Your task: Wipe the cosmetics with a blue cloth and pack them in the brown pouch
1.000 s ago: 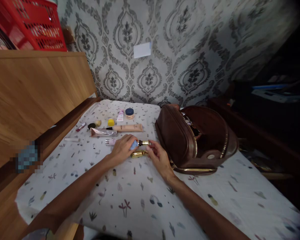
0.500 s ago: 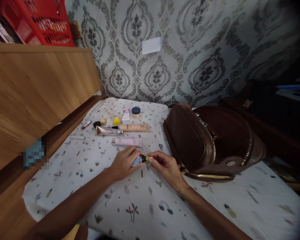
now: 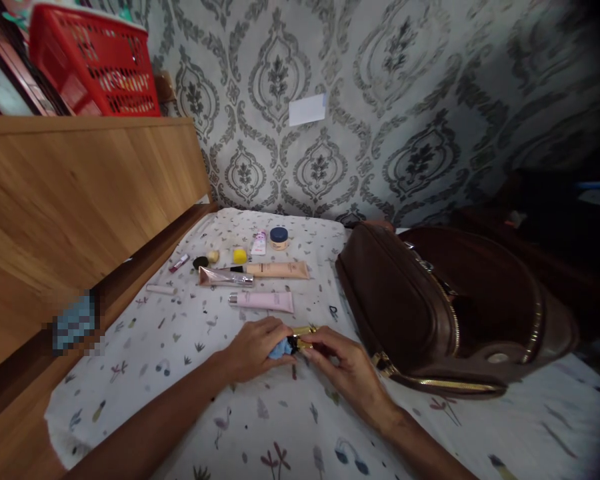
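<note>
My left hand (image 3: pixel 257 350) is closed around a crumpled light-blue piece (image 3: pixel 280 348), which looks like cloth. A small black-and-gold item (image 3: pixel 304 331) sticks out beyond my left fingers; its kind is too small to make out. My right hand (image 3: pixel 337 360) pinches the gold end of that item between thumb and fingertips, so both hands meet at it just above the bed cover. Behind them lies a pale pink tube (image 3: pixel 263 301) with a silver cap. A peach tube (image 3: pixel 280 269) and a shiny rose-silver tube (image 3: pixel 225 276) rest farther back.
A brown leather bag (image 3: pixel 390 300) with gold zips lies to the right. At the back are a blue-lidded jar (image 3: pixel 279 238), a small white-pink tube (image 3: pixel 259 243), a yellow piece (image 3: pixel 239 256) and a lip gloss tube (image 3: pixel 179 263). A wooden panel (image 3: pixel 90 180) and red basket (image 3: pixel 100 63) stand left.
The camera view has tilted upward, so the scene sits lower. Both hands keep hold of the small item, and more of its gold part shows between them.
</note>
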A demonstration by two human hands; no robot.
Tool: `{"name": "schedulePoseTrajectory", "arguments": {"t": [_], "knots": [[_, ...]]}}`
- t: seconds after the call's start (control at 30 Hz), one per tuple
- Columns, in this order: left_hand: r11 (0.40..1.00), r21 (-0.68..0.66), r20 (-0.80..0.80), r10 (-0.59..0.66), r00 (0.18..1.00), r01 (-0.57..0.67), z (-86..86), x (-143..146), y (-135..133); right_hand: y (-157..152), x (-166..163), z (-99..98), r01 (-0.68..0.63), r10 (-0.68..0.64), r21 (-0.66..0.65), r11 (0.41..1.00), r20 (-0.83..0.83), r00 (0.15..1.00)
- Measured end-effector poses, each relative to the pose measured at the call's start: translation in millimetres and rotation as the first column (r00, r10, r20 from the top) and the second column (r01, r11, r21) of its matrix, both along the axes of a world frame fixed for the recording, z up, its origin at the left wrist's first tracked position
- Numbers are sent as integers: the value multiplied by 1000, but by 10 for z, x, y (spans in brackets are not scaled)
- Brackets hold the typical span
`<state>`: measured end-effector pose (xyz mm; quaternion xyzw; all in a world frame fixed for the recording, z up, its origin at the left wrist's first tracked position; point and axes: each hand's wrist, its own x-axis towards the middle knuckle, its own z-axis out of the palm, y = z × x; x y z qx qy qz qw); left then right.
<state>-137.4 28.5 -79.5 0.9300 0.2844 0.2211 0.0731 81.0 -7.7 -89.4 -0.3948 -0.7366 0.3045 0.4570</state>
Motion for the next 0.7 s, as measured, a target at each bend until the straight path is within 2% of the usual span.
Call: {"name": "schedulePoseTrajectory", "arguments": {"t": [0.13,0.37,0.6,0.7], "knots": [[997,-63,0,-34,999,34,31,-29,15,5,9,0,-23,23,16,1000,0,1000],[985,-155,96,-63,993,77,68,-48,36,-2,6,12,-69,66,81,994,35,997],[980,-197,133,7,991,20,16,-46,15,-37,-13,53,102,-97,-131,986,40,994],[983,-181,105,28,994,-9,-10,-47,6,-34,-11,59,115,-103,-186,976,71,992]]}}
